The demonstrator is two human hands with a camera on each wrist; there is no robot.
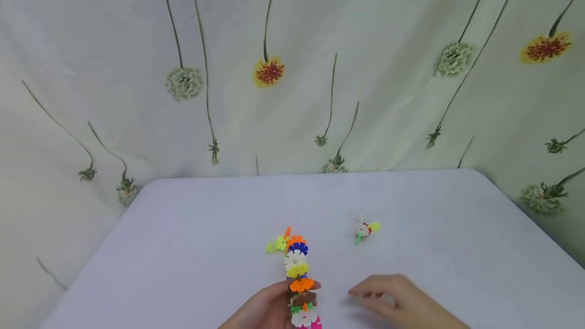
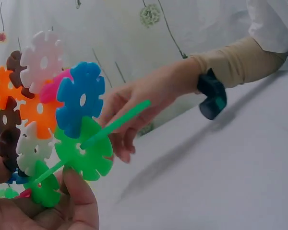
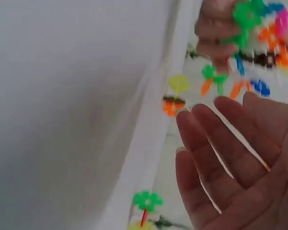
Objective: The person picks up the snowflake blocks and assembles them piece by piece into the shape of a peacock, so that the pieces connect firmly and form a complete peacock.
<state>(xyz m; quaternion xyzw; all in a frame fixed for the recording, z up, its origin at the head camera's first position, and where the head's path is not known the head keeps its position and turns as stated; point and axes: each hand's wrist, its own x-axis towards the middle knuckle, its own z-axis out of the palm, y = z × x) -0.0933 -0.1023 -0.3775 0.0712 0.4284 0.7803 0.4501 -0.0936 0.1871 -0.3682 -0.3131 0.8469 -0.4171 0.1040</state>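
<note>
My left hand [image 1: 267, 304] grips a long build of interlocking plastic snowflake discs [image 1: 296, 262] in orange, blue, white, yellow, brown, green and pink. In the left wrist view its fingers and thumb hold the lower end, around a green disc [image 2: 44, 184]. A larger green disc [image 2: 93, 155] and a blue disc [image 2: 84, 98] stick out beyond the fingers. To the right of the build, my right hand [image 1: 402, 299] is held over the table with nothing in it. Its fingers lie loosely extended in the right wrist view.
A small cluster of joined discs [image 1: 362, 229], white, red, green and yellow, lies farther back on the white table [image 1: 205, 248]. Yellow-green discs [image 1: 282, 242] show by the far end of the held build. Behind the table hangs a flower-printed cloth [image 1: 379, 65].
</note>
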